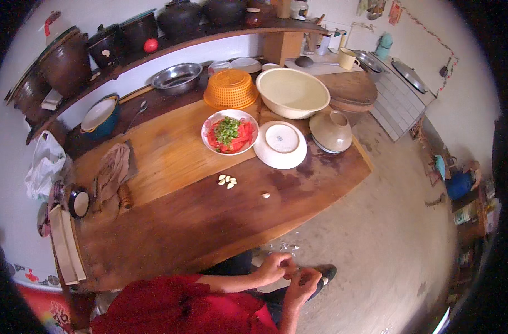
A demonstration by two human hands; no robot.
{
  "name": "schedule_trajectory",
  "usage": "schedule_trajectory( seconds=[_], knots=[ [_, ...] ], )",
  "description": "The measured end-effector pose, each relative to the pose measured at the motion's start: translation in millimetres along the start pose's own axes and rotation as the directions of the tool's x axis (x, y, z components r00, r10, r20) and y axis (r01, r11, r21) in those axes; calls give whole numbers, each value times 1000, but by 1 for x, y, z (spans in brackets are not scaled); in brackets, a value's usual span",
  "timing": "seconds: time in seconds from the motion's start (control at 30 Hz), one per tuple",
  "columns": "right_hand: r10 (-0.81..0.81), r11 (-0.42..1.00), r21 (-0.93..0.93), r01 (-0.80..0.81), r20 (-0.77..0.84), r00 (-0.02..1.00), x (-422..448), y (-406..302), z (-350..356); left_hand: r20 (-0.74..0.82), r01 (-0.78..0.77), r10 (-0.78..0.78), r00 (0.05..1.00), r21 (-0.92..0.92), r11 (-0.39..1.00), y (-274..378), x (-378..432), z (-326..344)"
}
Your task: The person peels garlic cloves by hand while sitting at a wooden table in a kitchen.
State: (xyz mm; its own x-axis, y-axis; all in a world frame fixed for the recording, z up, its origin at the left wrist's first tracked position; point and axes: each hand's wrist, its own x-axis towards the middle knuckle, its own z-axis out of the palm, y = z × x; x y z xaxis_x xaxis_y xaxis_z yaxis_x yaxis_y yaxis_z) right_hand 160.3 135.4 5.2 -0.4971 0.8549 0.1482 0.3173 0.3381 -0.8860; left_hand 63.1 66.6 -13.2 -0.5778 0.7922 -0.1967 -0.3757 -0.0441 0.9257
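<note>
My left hand (272, 269) and my right hand (303, 286) are close together beyond the table's front edge, above the floor. Their fingers are curled and pinched, fingertips almost meeting. Anything between them is too small or hidden to make out. Several peeled garlic cloves (227, 180) lie grouped on the wooden table (187, 221). A single garlic clove (265, 195) rests apart to their right. Behind the cloves stands a white bowl (205, 137) of red tomato pieces (242, 140) topped with chopped green herbs (227, 130). An upturned white dish (281, 144) sits beside it.
White peel scraps (289, 246) litter the concrete floor (387, 234) past my hands. Farther back are an orange plastic colander (231, 89), a large cream basin (293, 94) and an upturned bowl (331, 131). A brown cloth (114, 167) lies on the left; dark crocks (66, 62) line a shelf.
</note>
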Motion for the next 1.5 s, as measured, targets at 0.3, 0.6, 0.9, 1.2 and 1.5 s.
schedule_trajectory(
  seconds=[0.3, 0.6, 0.9, 1.2, 1.5],
  knots=[
    [28, 1000, -10, -28, 75, 997, 4, 14, -11, 24, 151, -149, 988, -109, 982, 17, 9, -10],
    [146, 958, 205, -203, 260, 954, 8, -8, -17, 131, 72, -77, 988, 48, 996, 18, 4, -6],
    [255, 889, 331, -316, 216, 943, 8, -19, -16, 159, -284, 238, 958, 419, 863, 18, 3, 1],
    [301, 857, 395, -330, 136, 944, 12, -23, -25, 107, -334, 399, 911, 759, 558, -1, 10, -1],
    [234, 890, 353, -289, 189, 954, 12, 0, -26, 275, -392, 282, 919, 572, 720, -2, 3, 9]
  ],
)
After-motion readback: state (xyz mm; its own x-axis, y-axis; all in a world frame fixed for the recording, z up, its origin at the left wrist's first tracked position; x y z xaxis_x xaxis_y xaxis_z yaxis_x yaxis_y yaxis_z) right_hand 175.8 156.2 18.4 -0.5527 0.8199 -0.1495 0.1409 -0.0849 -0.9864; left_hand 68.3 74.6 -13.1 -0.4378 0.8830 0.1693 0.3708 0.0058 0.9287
